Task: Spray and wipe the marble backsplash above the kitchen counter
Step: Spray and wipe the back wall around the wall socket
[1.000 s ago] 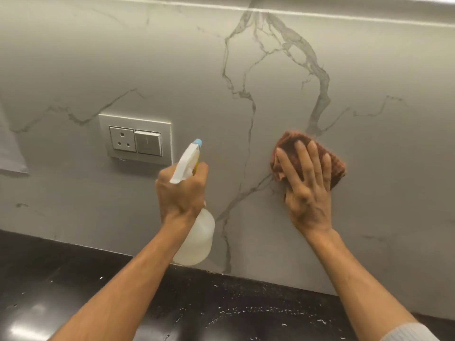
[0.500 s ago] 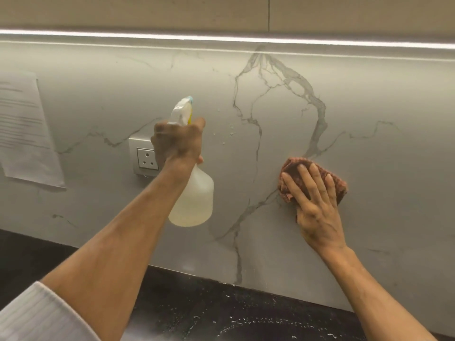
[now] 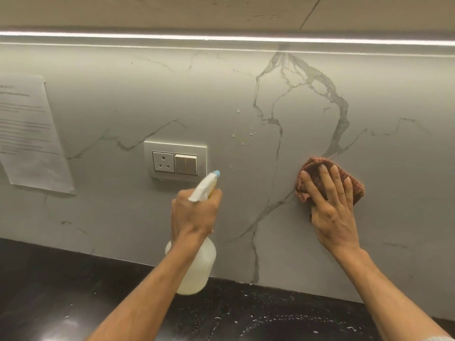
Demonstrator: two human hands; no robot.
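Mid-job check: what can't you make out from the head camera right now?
Head view only:
Spray bottle trigger and neck: covered by the left hand.
Paper notice wording: blurred, left side cut by the frame edge.
Backsplash under the cloth: hidden by it and the right hand.
Counter front: cut off by the bottom edge.

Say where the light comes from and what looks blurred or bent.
Head view: a white light strip overhead lights the grey veined marble backsplash from above and looks slightly bowed by the wide-angle lens; glare sits on the glossy black counter; text on the white paper notice is too soft to read.
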